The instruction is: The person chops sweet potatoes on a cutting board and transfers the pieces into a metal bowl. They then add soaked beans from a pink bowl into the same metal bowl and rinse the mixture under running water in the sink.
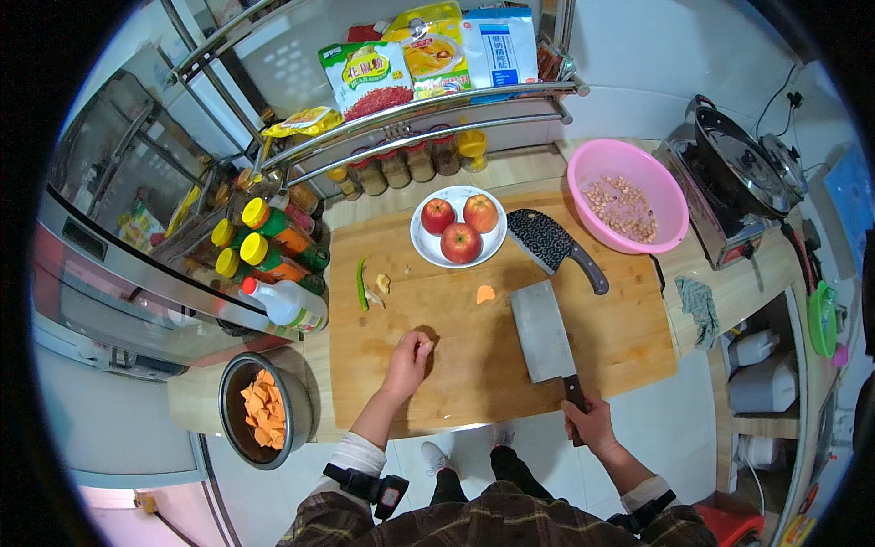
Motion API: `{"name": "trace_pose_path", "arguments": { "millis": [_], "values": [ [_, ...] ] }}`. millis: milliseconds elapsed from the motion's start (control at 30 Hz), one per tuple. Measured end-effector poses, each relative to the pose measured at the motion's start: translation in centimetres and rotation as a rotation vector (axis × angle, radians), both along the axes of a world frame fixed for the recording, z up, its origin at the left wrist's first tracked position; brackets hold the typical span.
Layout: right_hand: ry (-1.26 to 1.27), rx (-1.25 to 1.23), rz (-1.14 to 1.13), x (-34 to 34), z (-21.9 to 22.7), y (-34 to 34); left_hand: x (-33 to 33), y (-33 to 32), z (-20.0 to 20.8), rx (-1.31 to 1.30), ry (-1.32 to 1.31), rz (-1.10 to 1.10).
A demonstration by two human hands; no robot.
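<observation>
My right hand (591,423) grips the dark handle of a cleaver (541,333), whose broad steel blade points away over the wooden cutting board (437,324). My left hand (407,363) is closed in a loose fist above the board's near left part, and nothing shows in it. Between the cleaver and a plate lies a small orange piece of sweet potato (486,294). Farther left are a green chili pepper (362,283) and pieces of ginger (382,284). A second cleaver (545,242) with a dark patterned blade rests beyond the first.
A white plate (421,251) bears three red apples. Left stand a metal bowl (303,412) of orange chunks, a white bottle (283,304) and several yellow-capped bottles (264,251). A pink basin (673,235), a grey cloth (698,310) and a stove (720,239) are right.
</observation>
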State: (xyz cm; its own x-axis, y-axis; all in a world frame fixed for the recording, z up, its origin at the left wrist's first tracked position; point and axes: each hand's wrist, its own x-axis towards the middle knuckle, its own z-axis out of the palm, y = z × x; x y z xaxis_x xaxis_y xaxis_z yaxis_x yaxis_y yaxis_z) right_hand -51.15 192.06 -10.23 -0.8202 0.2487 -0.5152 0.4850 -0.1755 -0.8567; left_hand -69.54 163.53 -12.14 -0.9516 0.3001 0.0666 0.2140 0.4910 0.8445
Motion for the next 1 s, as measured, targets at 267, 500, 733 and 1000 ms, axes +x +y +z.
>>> {"name": "trace_pose_path", "arguments": {
  "millis": [267,500,733,1000],
  "values": [
    [0.056,-0.054,0.030,-2.6,-1.7,0.5,-4.7,8.5,-1.6,0.054,0.172,0.046],
    [-0.010,-0.042,0.151,-3.8,-2.3,-1.0,-5.8,10.6,-3.0,0.026,0.150,0.062],
    [0.015,-0.065,0.279,-3.3,0.1,-3.4,-3.3,8.6,-1.1,0.050,0.217,0.145],
    [0.070,-0.011,0.547,-4.3,4.3,-10.6,0.8,-3.6,6.4,0.047,0.361,0.326]
  ]
}}
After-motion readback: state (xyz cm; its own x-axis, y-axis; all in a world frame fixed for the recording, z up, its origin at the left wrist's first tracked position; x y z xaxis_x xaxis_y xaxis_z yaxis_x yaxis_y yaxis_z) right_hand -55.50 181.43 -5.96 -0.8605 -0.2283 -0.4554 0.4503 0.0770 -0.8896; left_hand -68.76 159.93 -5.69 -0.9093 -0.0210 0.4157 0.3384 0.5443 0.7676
